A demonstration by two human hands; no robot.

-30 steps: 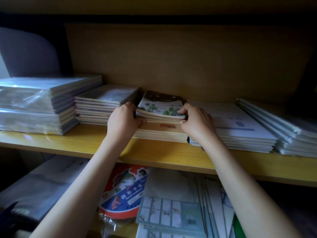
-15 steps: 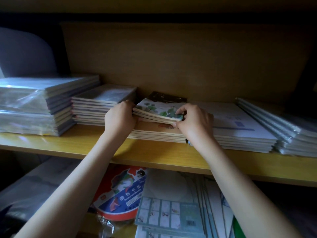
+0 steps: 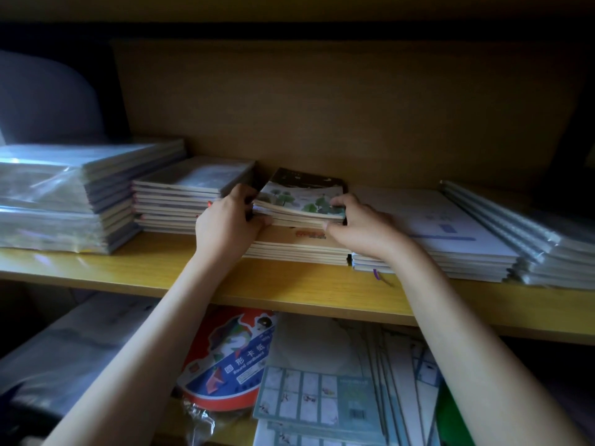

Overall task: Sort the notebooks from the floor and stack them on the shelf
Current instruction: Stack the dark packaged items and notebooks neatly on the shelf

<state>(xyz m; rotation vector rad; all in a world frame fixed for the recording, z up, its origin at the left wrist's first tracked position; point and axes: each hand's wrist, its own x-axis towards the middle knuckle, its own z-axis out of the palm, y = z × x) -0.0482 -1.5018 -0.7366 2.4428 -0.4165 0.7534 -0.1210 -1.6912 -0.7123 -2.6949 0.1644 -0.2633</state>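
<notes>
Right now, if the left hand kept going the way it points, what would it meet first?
The tree-cover notebooks, whose left edge the left hand now grips; behind them, probably the dark notebook, though depth is unclear.

Dim light; brown back panel (image 3: 338, 101) behind yellow wooden shelf (image 3: 289, 286).

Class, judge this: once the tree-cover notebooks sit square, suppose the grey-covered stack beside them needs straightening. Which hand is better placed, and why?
Probably the left. The left hand grips the tree-cover notebooks at the end next to the grey-covered stack; the right hand holds the far end, over the white stack.
</notes>
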